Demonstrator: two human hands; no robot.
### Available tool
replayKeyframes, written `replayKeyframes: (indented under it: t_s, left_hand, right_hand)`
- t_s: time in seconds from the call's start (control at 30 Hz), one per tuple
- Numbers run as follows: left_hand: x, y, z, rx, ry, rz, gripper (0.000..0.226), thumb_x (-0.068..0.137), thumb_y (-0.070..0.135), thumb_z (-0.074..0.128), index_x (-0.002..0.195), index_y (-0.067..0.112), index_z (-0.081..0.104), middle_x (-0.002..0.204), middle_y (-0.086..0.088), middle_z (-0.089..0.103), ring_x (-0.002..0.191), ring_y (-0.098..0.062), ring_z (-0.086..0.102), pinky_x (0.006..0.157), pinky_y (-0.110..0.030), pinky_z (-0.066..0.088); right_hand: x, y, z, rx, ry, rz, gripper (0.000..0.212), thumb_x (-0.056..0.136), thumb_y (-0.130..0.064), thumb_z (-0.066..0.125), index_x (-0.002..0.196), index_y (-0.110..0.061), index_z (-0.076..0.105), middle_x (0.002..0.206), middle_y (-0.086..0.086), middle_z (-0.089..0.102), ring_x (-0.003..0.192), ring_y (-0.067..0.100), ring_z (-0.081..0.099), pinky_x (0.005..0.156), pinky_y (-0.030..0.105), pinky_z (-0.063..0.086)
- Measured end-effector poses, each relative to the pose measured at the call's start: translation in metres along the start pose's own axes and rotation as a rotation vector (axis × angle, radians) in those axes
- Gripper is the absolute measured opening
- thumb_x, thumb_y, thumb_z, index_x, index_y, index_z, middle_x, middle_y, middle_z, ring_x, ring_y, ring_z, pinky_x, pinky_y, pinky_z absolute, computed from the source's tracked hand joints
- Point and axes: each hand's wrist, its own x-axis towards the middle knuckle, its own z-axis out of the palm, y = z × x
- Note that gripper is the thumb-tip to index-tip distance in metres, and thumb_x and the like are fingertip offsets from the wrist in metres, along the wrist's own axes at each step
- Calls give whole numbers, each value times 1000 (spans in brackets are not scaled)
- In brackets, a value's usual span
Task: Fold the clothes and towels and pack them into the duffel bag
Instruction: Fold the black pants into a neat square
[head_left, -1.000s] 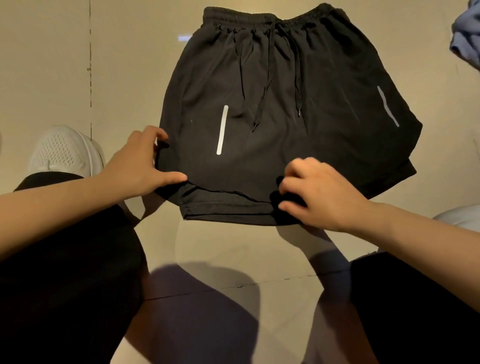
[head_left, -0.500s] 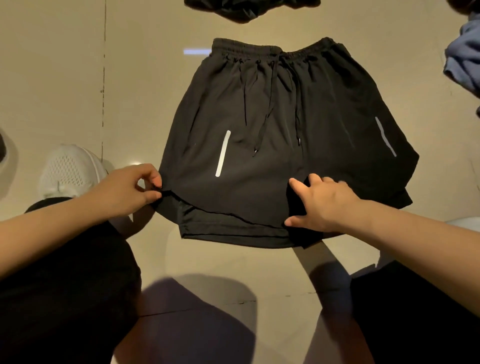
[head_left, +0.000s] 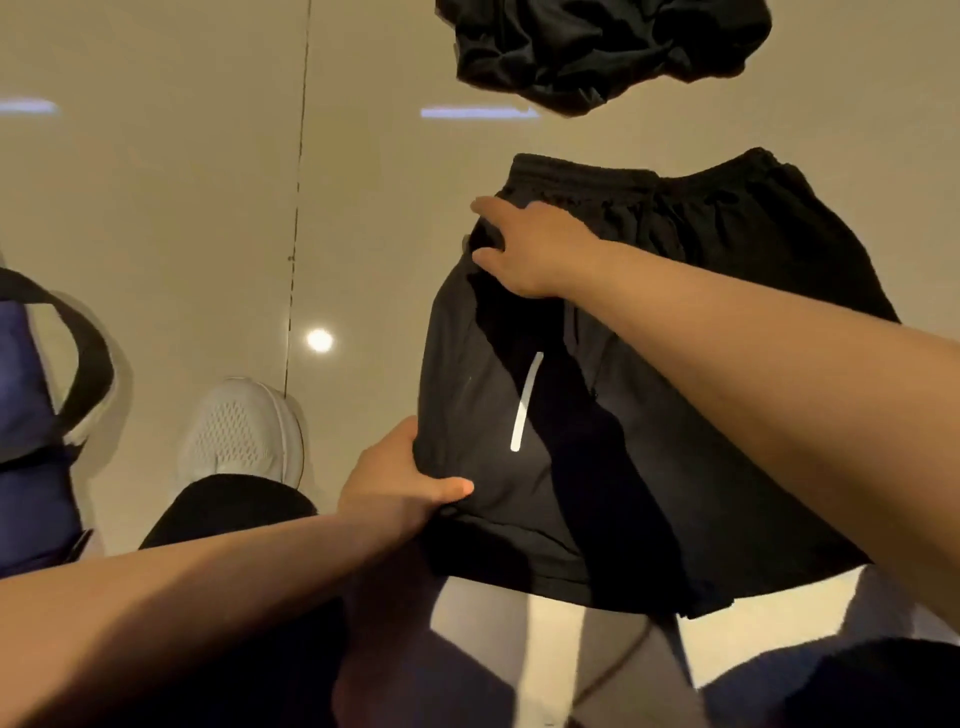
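Black shorts (head_left: 727, 415) with a white reflective stripe lie flat on the beige floor, waistband away from me. My left hand (head_left: 395, 483) grips the left leg hem, thumb on top of the fabric. My right hand (head_left: 530, 249) reaches across to the shorts' upper left side below the waistband, fingers and thumb pinching the fabric edge. A dark blue duffel bag (head_left: 26, 441) with a black strap sits at the far left edge.
A crumpled black garment (head_left: 608, 47) lies on the floor beyond the shorts. My white shoe (head_left: 244, 431) and black-clad knee (head_left: 228, 509) are to the left of the shorts. A tile seam (head_left: 298, 208) runs up the floor.
My right hand left the bottom hem and crossed up to the shorts' upper left side. My left hand keeps the left hem. The view tilted up, revealing the bag and more of the black garment.
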Motion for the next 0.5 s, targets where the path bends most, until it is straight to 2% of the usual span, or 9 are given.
replayKeyframes:
  t_s: [0.07,0.17,0.27,0.3,0.33,0.37,0.4,0.43,0.5]
  left_hand:
    - [0,-2,-5,-31,-26,-7,55,78,17,77,125,26,51,103,13,57,101,-15,56,90,-29,47]
    - [3,4,-34,-97,-26,9,38,78,14,73,106,29,54,99,13,62,99,-15,61,76,-22,49]
    - [-4,8,-78,-129,48,71,34,61,25,69,93,32,61,89,4,69,90,-18,66,81,-37,54]
    - [-9,10,-90,-113,74,105,34,59,27,67,92,36,61,87,4,70,86,-17,67,81,-35,54]
    - [-15,12,-98,-89,88,146,35,59,27,66,91,40,61,86,5,69,82,-14,67,77,-30,53]
    - [-22,14,-103,-67,96,193,34,61,26,66,91,42,61,85,6,69,79,-12,66,72,-25,51]
    - [-27,19,-105,-55,94,240,34,62,23,65,90,42,62,84,5,68,76,-12,65,68,-23,50]
    - [-32,25,-105,-53,79,286,34,63,20,65,90,41,63,83,3,68,76,-14,64,66,-24,49]
    - [-39,40,-96,-39,10,390,34,64,19,67,92,39,65,79,-5,65,74,-23,61,65,-27,47]
  right_hand:
    - [17,-12,8,-50,-97,74,57,101,-48,35,152,-25,20,150,22,24,131,40,35,104,41,34]
    - [28,-27,20,-95,-58,154,59,100,-50,37,145,-12,32,146,19,22,128,39,33,100,42,36]
    - [34,-36,23,11,-34,72,55,101,-42,39,142,-4,34,146,15,23,131,33,31,101,38,34]
    - [36,-37,20,95,-19,18,53,101,-40,38,140,-4,38,145,13,28,129,31,35,101,35,34]
    - [37,-38,16,203,10,-34,47,101,-40,39,132,-6,48,138,12,37,121,28,44,96,32,35]
    - [37,-39,11,331,55,-72,40,100,-40,40,113,-8,59,120,10,50,103,23,53,88,30,37]
    - [34,-39,6,473,108,-91,38,99,-40,42,93,-7,61,96,10,54,83,17,53,80,31,41]
    - [30,-38,-1,616,152,-83,44,99,-39,44,85,0,59,81,14,51,72,15,50,75,37,46]
    - [17,-27,-12,868,214,-19,51,99,-38,46,99,12,56,78,18,44,71,18,46,81,46,52]
